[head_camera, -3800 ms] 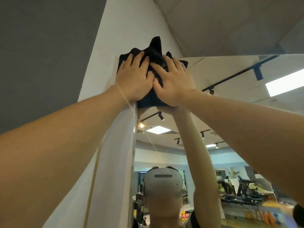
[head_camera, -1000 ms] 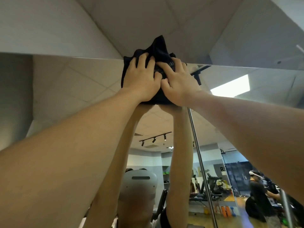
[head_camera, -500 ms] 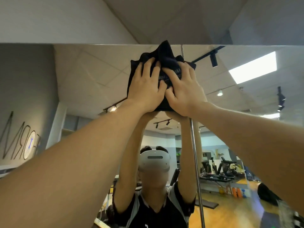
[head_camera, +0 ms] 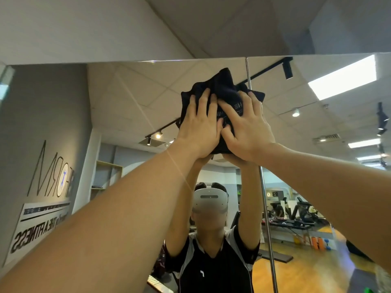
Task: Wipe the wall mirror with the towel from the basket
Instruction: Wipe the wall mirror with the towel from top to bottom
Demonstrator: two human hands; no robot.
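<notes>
A bunched dark navy towel (head_camera: 224,87) with pale lettering lies flat against the wall mirror (head_camera: 118,98), a little below the mirror's top edge. My left hand (head_camera: 200,127) and my right hand (head_camera: 246,127) press side by side on the towel, fingers straight and spread, both arms stretched up. The towel's lower part is hidden under my palms. The mirror reflects my arms and a person in a white headset.
A vertical seam (head_camera: 263,187) between mirror panels runs just right of my hands. A white wall (head_camera: 84,28) and slanted ceiling sit above the mirror. Gym equipment and a wooden floor show in the reflection at lower right.
Both hands have slid the towel down the glass from the mirror's top edge. Before that they had carried it rightwards from the left corner.
</notes>
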